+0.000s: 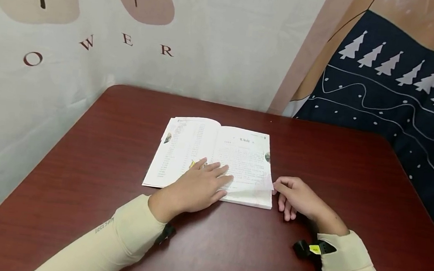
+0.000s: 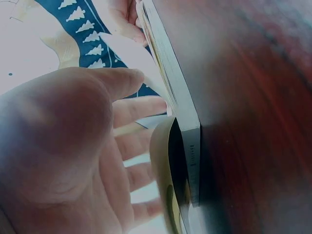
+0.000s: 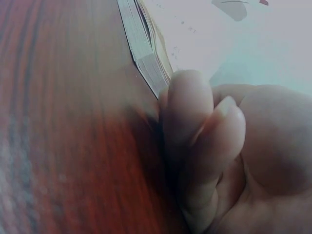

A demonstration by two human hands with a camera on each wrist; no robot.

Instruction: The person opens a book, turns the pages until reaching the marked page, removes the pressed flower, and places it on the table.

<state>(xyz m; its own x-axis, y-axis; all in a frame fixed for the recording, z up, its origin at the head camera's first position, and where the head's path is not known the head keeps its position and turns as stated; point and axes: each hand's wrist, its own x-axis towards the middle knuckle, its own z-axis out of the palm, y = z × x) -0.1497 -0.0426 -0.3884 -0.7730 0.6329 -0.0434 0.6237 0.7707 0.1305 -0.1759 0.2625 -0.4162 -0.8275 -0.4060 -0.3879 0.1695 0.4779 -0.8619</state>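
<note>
An open book (image 1: 243,164) with printed pages lies on the table. My left hand (image 1: 198,186) rests spread over the lower middle of the book, across the gutter, its fingers nearly straight. In the left wrist view, the left hand (image 2: 73,151) is beside the book's lower edge (image 2: 187,146), where a page (image 2: 134,56) stands lifted off the stack. At the right edge, my right hand (image 1: 295,197) pinches the lower corner of the right page between thumb and index finger. The right wrist view shows curled fingers (image 3: 190,112) by the book's corner; they hide the pinch itself.
The dark red wooden table (image 1: 94,150) surrounds the book. Behind it hangs a pale printed curtain (image 1: 225,44), and at the right a navy cloth (image 1: 385,99) with white trees. A black wrist device (image 1: 302,249) sits at the right cuff.
</note>
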